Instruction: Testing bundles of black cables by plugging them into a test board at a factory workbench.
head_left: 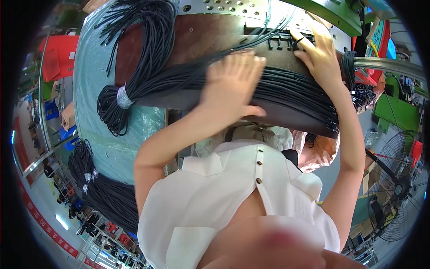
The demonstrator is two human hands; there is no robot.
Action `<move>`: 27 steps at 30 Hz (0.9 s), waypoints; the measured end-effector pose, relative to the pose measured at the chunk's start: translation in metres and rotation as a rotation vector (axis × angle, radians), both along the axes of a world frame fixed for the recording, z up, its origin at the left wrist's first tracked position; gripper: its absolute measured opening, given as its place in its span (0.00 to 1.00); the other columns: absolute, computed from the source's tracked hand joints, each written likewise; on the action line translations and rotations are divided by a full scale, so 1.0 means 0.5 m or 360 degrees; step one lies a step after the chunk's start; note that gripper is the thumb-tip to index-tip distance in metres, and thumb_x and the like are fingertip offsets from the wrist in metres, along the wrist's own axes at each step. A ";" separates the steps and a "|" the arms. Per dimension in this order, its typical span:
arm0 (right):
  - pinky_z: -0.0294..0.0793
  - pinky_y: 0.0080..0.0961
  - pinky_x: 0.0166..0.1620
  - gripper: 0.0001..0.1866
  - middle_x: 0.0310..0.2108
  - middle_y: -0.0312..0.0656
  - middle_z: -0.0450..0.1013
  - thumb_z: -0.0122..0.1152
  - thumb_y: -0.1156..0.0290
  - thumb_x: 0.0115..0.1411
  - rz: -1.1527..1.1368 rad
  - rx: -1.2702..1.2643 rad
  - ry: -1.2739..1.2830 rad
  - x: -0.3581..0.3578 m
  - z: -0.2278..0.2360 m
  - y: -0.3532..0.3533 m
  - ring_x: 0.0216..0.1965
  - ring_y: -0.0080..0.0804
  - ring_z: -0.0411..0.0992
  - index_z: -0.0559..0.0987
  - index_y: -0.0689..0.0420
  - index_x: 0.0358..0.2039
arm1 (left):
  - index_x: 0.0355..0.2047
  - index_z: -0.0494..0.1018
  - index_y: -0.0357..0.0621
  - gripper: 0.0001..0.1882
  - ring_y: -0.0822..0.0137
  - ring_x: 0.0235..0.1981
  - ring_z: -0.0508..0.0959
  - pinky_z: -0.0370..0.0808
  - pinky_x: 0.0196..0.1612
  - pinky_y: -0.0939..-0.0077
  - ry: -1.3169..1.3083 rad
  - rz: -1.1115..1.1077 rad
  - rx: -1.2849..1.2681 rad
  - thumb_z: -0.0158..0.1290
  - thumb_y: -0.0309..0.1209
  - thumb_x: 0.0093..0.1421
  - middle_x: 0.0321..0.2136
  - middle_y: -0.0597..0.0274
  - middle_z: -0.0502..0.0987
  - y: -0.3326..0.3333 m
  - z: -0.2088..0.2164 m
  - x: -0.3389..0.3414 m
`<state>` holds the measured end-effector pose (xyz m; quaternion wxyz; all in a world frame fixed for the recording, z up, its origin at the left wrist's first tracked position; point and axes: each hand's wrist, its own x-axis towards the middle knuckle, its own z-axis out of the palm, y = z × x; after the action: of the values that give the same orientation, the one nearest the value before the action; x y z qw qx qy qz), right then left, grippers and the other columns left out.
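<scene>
My left hand (230,83), a little smeared by motion, lies over a long bundle of black cables (291,89), its fingers stretched out and its thumb apart. A few thin cables (251,44) run from under it up toward a metal plate. My right hand (320,56) is at a black slotted fixture (280,41) on the brown work surface; its thumb and forefinger are apart, and a small dark loop shows by the forefinger. Its other fingertips are washed out by glare. At the left, a silvery wrap (124,97) binds the looped end of the cables.
More black cables (159,40) hang over the work surface at the far left. Another wrapped bundle (107,193) lies on the green-covered table (96,121). A green machine part (333,13) overhangs the back right. A metal bar (387,66) and a fan (398,188) stand at the right.
</scene>
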<state>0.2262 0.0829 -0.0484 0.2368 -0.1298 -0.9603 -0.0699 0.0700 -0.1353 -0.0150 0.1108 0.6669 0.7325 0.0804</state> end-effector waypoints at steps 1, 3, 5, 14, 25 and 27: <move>0.68 0.36 0.53 0.21 0.46 0.43 0.71 0.65 0.63 0.54 0.0003 -0.0001 0.0000 0.026 0.010 -0.009 0.49 0.43 0.68 0.78 0.51 0.49 | 0.62 0.59 0.41 0.55 0.50 0.61 0.64 0.60 0.59 0.53 -0.0033 0.0189 -0.0019 0.65 0.57 0.38 0.59 0.46 0.65 -0.051 0.000 -0.033; 0.68 0.34 0.52 0.21 0.45 0.42 0.72 0.66 0.67 0.52 -0.0038 -0.0738 -0.0140 0.094 0.010 -0.010 0.49 0.42 0.69 0.78 0.52 0.48 | 0.61 0.61 0.39 0.47 0.51 0.59 0.67 0.63 0.59 0.56 0.0277 0.0239 -0.0050 0.65 0.45 0.42 0.58 0.47 0.67 -0.127 0.012 -0.115; 0.69 0.33 0.52 0.22 0.44 0.42 0.72 0.67 0.72 0.50 -0.0165 -0.0828 -0.0192 0.133 0.036 -0.012 0.48 0.41 0.69 0.77 0.53 0.48 | 0.56 0.68 0.40 0.29 0.51 0.58 0.69 0.68 0.57 0.63 -0.0022 0.0285 -0.0060 0.59 0.30 0.53 0.55 0.49 0.71 -0.156 0.026 -0.172; 0.70 0.31 0.51 0.23 0.48 0.42 0.74 0.63 0.67 0.55 -0.1513 -0.0245 -0.1129 0.394 0.309 -0.054 0.50 0.39 0.72 0.76 0.54 0.53 | 0.42 0.77 0.36 0.11 0.67 0.38 0.81 0.73 0.44 0.81 -0.0667 0.0661 0.0446 0.54 0.21 0.59 0.38 0.55 0.81 -0.154 -0.004 -0.215; 0.69 0.35 0.50 0.18 0.45 0.49 0.74 0.60 0.62 0.57 0.0161 -0.0323 -0.0060 -0.103 -0.026 0.060 0.46 0.43 0.71 0.78 0.58 0.45 | 0.31 0.73 0.42 0.12 0.52 0.31 0.77 0.72 0.33 0.58 -0.0245 0.0123 -0.0223 0.59 0.36 0.51 0.32 0.53 0.77 -0.007 0.027 -0.016; 0.70 0.35 0.49 0.17 0.44 0.50 0.74 0.56 0.64 0.59 0.0424 0.0117 -0.0144 -0.097 -0.046 0.100 0.44 0.45 0.72 0.78 0.59 0.45 | 0.31 0.73 0.41 0.13 0.51 0.30 0.78 0.73 0.31 0.59 -0.0410 -0.0288 -0.0306 0.59 0.38 0.53 0.28 0.48 0.77 0.060 0.036 0.014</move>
<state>0.1776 0.1330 -0.0717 0.2050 0.0110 -0.9755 -0.0787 0.0772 -0.1054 0.0028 0.2735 0.7006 0.6536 0.0845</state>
